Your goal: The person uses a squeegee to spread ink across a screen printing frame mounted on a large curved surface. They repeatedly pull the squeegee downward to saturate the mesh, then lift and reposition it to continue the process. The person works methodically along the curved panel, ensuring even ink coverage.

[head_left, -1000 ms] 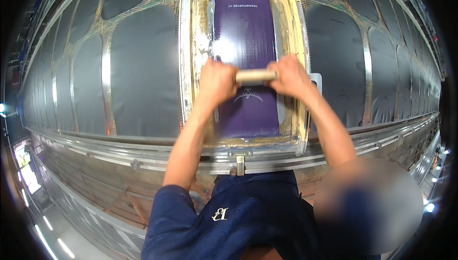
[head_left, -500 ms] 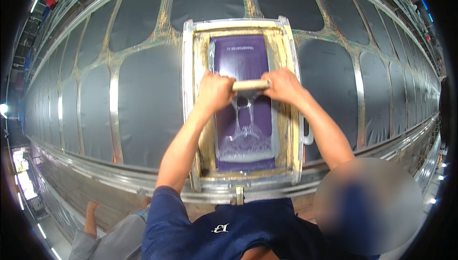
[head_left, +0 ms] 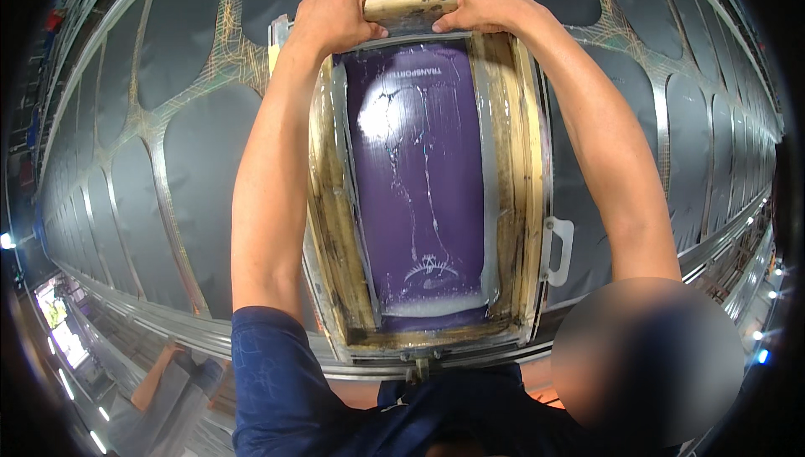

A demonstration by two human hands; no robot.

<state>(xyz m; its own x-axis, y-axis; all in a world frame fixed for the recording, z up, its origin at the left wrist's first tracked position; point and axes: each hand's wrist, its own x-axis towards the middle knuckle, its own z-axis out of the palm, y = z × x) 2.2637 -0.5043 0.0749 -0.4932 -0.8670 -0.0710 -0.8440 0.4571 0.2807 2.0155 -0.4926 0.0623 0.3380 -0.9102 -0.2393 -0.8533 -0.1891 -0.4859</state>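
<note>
My left hand (head_left: 335,17) and my right hand (head_left: 476,2) grip either end of a squeegee with a pale wooden handle (head_left: 404,2), held across the far end of a screen printing frame (head_left: 510,239). The frame's purple screen (head_left: 419,163) has a pale emblem near its lower end, streaks of clear liquid down its middle and a band of whitish fluid along the near edge. Grey strips and stained yellow borders run along both sides. A white side handle (head_left: 562,251) sticks out at the frame's right. My forearms reach up either side of the frame.
Dark grey panels (head_left: 201,197) with pale mesh-like strips between them stretch to both sides on a long table. Metal rails (head_left: 193,335) run along its near edge. Another person's bare arm and grey clothing (head_left: 151,381) show at lower left. Lights and a bright opening line the rim.
Both hands have carried the squeegee from the middle of the screen up to its far end. The frame fills more of the view, and the streaks on the screen have changed.
</note>
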